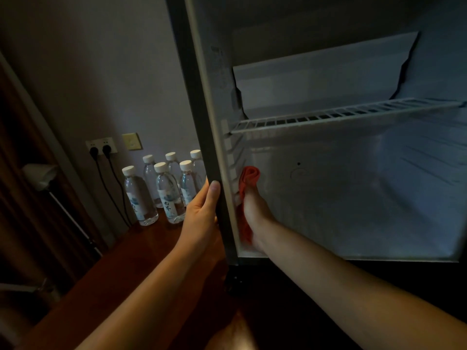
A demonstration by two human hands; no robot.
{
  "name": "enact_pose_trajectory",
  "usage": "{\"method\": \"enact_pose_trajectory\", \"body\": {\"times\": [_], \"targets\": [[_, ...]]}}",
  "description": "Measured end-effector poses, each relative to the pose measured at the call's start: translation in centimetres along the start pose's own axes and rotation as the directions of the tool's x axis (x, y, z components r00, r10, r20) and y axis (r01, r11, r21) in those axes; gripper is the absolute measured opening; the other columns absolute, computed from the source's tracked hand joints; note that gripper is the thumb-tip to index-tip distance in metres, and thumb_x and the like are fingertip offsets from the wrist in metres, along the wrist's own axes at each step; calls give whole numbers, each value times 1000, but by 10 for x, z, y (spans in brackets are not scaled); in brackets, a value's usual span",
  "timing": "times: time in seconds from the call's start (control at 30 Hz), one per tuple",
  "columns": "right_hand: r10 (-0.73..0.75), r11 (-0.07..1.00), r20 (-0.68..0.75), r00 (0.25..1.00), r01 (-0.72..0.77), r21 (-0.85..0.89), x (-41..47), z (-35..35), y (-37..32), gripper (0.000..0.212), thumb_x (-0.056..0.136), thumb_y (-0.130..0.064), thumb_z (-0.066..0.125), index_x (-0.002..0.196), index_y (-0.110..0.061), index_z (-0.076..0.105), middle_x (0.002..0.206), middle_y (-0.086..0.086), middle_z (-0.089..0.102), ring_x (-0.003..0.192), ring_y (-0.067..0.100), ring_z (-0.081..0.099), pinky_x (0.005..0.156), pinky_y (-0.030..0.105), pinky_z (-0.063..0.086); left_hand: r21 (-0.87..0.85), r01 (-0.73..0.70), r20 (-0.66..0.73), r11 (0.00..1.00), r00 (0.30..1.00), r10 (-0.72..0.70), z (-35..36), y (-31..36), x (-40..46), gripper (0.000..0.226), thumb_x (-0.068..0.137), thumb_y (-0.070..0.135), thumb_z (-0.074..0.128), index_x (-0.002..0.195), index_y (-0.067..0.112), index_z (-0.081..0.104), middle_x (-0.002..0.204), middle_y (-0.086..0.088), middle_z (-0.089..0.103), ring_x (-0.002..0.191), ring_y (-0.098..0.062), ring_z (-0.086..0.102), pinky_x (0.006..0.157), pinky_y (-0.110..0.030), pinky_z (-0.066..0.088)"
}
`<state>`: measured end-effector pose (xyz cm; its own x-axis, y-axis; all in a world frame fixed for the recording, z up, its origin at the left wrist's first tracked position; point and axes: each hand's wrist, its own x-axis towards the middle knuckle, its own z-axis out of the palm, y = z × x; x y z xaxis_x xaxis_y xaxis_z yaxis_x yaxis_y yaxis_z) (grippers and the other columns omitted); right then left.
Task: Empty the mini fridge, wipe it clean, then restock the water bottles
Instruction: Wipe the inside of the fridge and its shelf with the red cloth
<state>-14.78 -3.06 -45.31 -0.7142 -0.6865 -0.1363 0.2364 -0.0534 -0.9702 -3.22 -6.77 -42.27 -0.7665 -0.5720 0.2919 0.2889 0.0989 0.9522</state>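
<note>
Head: cloth (249, 181) hides right fingers.

There is one view only, from the camera on my head, looking forward and down into the open mini fridge (353, 185), which sits close and fills the right and middle of the picture. My two forearms reach in from the bottom edge. To the left the wide lens takes in the wall and the wooden floor (131, 261). The room is dim, so the far left is perhaps a curtain; I cannot tell.
</note>
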Motion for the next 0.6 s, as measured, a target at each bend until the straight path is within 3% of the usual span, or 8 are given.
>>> {"method": "enact_pose_trajectory", "body": {"times": [0.1, 0.23, 0.33, 0.43, 0.5, 0.6], "targets": [[5, 999, 10, 1000, -6, 53, 13, -3, -11, 93, 59, -93, 26, 117, -32, 66, 106, 7, 73, 100, 30, 68, 100, 50, 47, 1, 6, -3, 1000, 1000, -6, -2, -2, 2, 43, 92, 41, 46, 123, 15, 61, 98, -1, 75, 96, -15, 72, 68, -24, 58], [-36, 987, -39, 999, 41, 153, 34, -7, -22, 80, 88, -80, 24, 128, -22, 61, 120, 12, 67, 109, 29, 63, 100, 44, 49, -14, 9, -11, 1000, 1000, -9, -4, -6, 3, 47, 86, 46, 49, 122, 17, 62, 100, -1, 75, 97, -17, 72, 68, -26, 59], [-64, 982, -102, 993, 81, 172, 52, -2, -23, 100, 72, -95, 25, 133, -24, 58, 130, 11, 63, 117, 28, 60, 106, 44, 44, 19, -6, -4, 1000, 1000, 6, -6, -7, 5, 50, 88, 47, 48, 126, 17, 60, 107, -2, 73, 100, -15, 71, 70, -26, 58], [-109, 964, -88, 990, 127, 233, 69, -6, -19, 94, 73, -89, 36, 131, -20, 61, 128, 9, 64, 116, 26, 60, 107, 44, 44, 25, -3, -8, 1000, 1000, 3, -9, -10, 7, 54, 86, 50, 51, 128, 19, 60, 113, -3, 72, 106, -17, 69, 76, -31, 60], [-100, 961, -87, 991, 119, 249, 80, -9, -16, 103, 59, -93, 42, 131, -21, 61, 127, 7, 65, 117, 26, 60, 107, 46, 43, 33, 5, -15, 999, 1000, -5, -11, -11, 9, 62, 83, 55, 53, 133, 19, 57, 119, -3, 70, 111, -20, 67, 85, -39, 59], [-100, 955, -42, 994, 107, 277, 93, -12, -12, 105, 57, -95, 46, 130, -21, 62, 127, 5, 65, 119, 25, 60, 109, 47, 42, 67, -11, -7, 998, 1000, 12, -14, -12, 10, 61, 84, 55, 50, 135, 23, 55, 119, 2, 70, 112, -16, 67, 85, -37, 60]]}}
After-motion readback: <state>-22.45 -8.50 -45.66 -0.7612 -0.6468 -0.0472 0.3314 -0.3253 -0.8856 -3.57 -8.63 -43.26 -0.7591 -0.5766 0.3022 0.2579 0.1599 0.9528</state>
